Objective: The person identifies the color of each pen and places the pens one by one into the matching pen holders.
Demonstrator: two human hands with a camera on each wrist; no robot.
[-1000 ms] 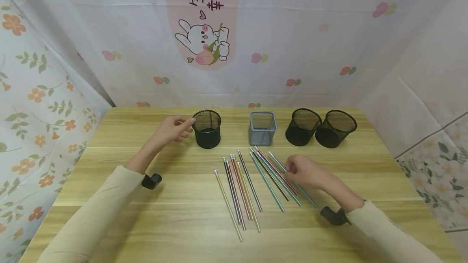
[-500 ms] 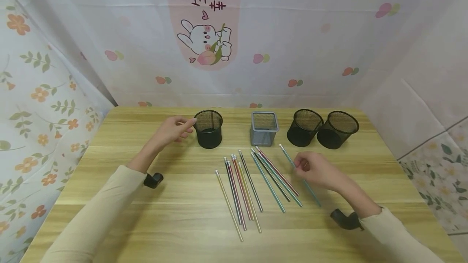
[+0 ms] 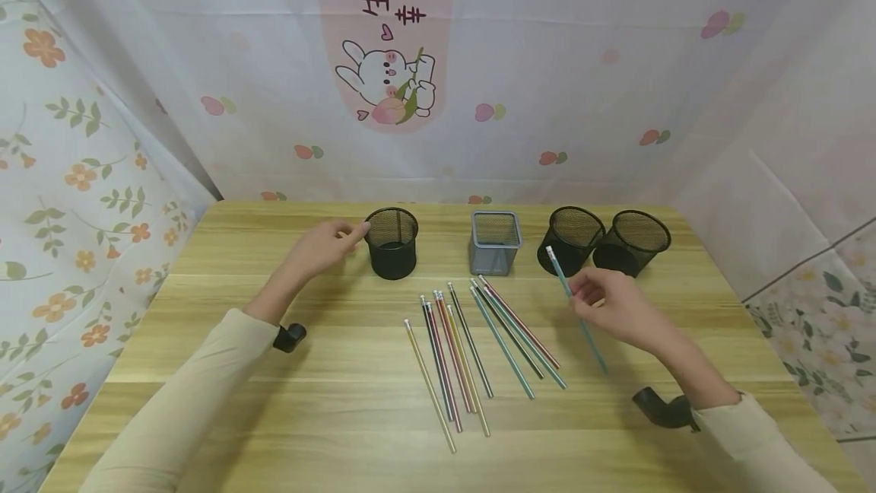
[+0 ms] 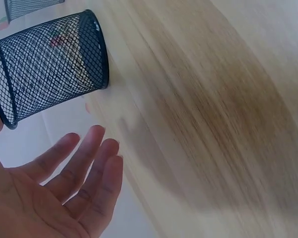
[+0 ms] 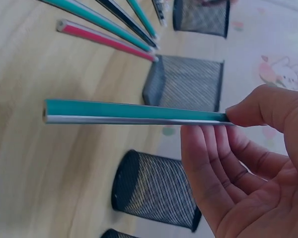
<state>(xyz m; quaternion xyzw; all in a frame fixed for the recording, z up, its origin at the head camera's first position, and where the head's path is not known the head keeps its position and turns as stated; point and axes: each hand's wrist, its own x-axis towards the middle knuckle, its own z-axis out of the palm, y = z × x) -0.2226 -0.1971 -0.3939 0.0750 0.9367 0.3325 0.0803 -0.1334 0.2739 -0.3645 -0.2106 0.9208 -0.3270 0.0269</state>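
Observation:
My right hand (image 3: 619, 309) pinches a teal pencil (image 5: 134, 113) between thumb and fingertips. The pencil is lifted and tilted, its white-ended tip pointing up and away in the head view, in front of a black round mesh pen holder (image 3: 571, 238). On the left, my left hand (image 3: 322, 249) has its thumb at the rim of another black round mesh pen holder (image 4: 54, 62). Its other fingers are loosely bent and apart from the holder. Several pencils (image 3: 499, 341) in teal, red, black and yellow lie in two loose groups on the table between the hands.
A grey square mesh pen holder (image 3: 495, 249) stands at the middle back. A second black round pen holder (image 3: 631, 240) is beside the right one. The wooden table (image 3: 328, 417) ends at a printed curtain (image 3: 274, 97) behind, with patterned cloth at both sides.
My right hand has picked the teal pencil up off the table and moved right and farther back with it. My left hand stays at the left pen holder.

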